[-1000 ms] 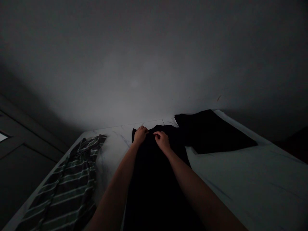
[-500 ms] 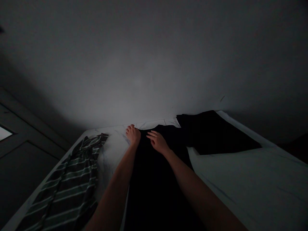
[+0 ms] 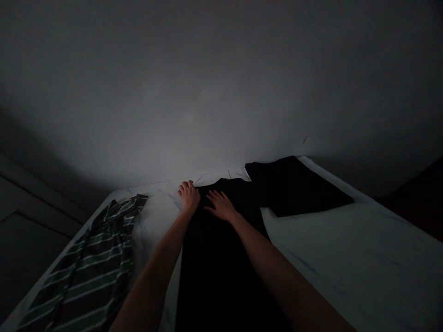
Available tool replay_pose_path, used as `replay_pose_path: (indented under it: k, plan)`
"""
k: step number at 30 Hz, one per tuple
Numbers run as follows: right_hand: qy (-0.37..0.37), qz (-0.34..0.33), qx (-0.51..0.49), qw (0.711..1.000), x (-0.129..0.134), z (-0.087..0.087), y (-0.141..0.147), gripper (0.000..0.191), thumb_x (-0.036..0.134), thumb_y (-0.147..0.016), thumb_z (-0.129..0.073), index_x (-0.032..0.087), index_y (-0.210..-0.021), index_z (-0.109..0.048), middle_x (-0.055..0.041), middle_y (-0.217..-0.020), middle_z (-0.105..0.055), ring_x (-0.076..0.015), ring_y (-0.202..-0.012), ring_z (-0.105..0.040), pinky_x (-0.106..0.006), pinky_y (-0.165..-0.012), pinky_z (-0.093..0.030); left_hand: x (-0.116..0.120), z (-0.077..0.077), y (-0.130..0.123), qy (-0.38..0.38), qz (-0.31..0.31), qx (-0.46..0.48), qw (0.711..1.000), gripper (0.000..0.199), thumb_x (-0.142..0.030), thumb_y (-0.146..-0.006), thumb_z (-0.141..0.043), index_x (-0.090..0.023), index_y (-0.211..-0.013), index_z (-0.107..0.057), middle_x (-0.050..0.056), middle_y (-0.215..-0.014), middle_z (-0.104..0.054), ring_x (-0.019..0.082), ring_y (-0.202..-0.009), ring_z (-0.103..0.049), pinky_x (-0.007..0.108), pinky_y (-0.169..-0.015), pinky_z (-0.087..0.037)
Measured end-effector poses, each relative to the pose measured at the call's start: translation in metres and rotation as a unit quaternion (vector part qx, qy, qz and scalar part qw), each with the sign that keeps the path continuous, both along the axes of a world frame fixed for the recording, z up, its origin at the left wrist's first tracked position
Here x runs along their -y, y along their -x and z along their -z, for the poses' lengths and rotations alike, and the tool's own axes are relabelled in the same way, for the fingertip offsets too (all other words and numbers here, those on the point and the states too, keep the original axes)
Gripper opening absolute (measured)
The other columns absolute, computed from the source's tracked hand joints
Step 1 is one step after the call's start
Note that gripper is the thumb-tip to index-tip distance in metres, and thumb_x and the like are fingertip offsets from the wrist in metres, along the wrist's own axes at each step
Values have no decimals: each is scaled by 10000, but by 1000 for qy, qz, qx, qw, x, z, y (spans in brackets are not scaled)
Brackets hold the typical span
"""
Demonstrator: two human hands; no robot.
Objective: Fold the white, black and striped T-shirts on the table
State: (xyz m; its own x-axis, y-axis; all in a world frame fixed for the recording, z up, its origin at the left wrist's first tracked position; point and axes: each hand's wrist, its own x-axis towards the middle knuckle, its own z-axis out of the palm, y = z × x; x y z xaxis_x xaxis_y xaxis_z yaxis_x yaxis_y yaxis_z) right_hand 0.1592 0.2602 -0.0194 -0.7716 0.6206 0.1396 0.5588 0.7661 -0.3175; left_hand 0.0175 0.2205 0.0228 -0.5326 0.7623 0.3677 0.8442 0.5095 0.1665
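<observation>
A black shirt lies stretched out lengthwise in front of me, its top end toward the wall. At its upper left corner is my left hand, fingers curled in around the edge of the fabric; the fingertips are hard to make out in the dim light. My right hand rests palm down on the upper part of the shirt, with its fingers spread. Beyond it on the right, a folded dark garment lies against the shirt, and the border between the two blacks is hard to see.
A striped dark green garment lies rumpled along the left side. Everything rests on a pale marbled surface that meets a grey wall at the back. Panelled woodwork stands in shadow at far left.
My right hand has flattened and spread its fingers on the shirt. The left hand stays at the upper left corner. The view has shifted slightly.
</observation>
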Motion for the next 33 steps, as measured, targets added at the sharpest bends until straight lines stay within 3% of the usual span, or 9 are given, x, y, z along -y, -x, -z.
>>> replay_pose_path:
  k: [6, 13, 17, 22, 25, 27, 29, 31, 33]
  plan:
    - [1, 83, 9, 997, -10, -5, -6, 570, 393, -1013, -365, 49, -1466, -413, -212, -1577, -281, -285, -1464, -271, -431, -1187, -217, 93, 12, -81, 63, 168, -54, 982, 494, -344, -902, -499, -129, -1346, -524, 192, -1443, -485, 370, -1375, -374, 551, -1121, -286]
    - [-11, 60, -6, 998, 30, -10, -46, 580, 344, -984, -468, 76, -1491, -377, -217, -1585, -237, -305, -1472, -239, -494, -1185, -222, 176, 28, -92, 182, 331, 25, 926, 630, -444, -955, -438, -225, -1534, -322, 134, -1622, -207, 345, -1499, -146, 563, -1176, -243]
    - [-11, -104, -26, 994, 89, -11, -107, 662, 420, -957, -531, 113, -1515, -349, -183, -1597, -227, -280, -1483, -207, -469, -1203, -199, 225, 19, -109, 224, 499, 49, 836, 809, -488, -922, -525, -298, -1580, -95, 105, -1637, -102, 316, -1507, -107, 539, -1188, -239]
    - [46, -237, -55, 969, 160, -23, -196, 690, 428, -920, -600, 284, -1531, -314, -97, -1596, -279, -240, -1481, -221, -501, -1205, -183, 260, 4, -131, 305, 684, 129, 649, 688, -344, -972, -458, -451, -1545, -94, -30, -1593, -274, 222, -1477, -252, 453, -1195, -300]
    - [80, -195, -54, 976, 187, -26, -229, 703, 360, -895, -645, 363, -1517, -318, -54, -1591, -298, -239, -1470, -255, -506, -1195, -221, 239, -21, -130, 357, 722, 191, 561, 560, -312, -985, -415, -531, -1483, -282, -112, -1496, -464, 160, -1364, -462, 321, -1077, -452]
    - [78, -131, -56, 987, 200, -22, -240, 699, 299, -883, -653, 393, -1502, -343, -36, -1584, -316, -244, -1456, -293, -506, -1180, -269, 200, -44, -127, 370, 720, 227, 541, 480, -326, -994, -412, -476, -1450, -409, -89, -1382, -598, 136, -1236, -589, 250, -985, -495]
    - [57, -60, -74, 994, 211, -14, -243, 662, 258, -869, -651, 404, -1468, -412, -27, -1559, -370, -253, -1427, -360, -499, -1145, -347, 141, -65, -127, 345, 685, 230, 599, 408, -289, -1001, -405, -377, -1373, -547, -40, -1277, -674, 141, -1165, -632, 246, -997, -472]
    - [26, 11, -101, 995, 221, -4, -242, 597, 245, -852, -651, 396, -1411, -504, -29, -1517, -447, -263, -1379, -438, -486, -1091, -426, 68, -77, -132, 249, 608, 165, 736, 349, -232, -982, -428, -299, -1235, -659, 2, -1263, -677, 179, -1187, -610, 315, -1062, -426]
    - [-11, 77, -128, 989, 230, 5, -239, 509, 251, -857, -631, 376, -1347, -576, -39, -1461, -523, -266, -1313, -516, -472, -1027, -490, -6, -78, -141, 195, 526, 103, 821, 334, -156, -942, -454, -232, -1180, -677, 52, -1261, -669, 221, -1192, -599, 373, -1067, -423]
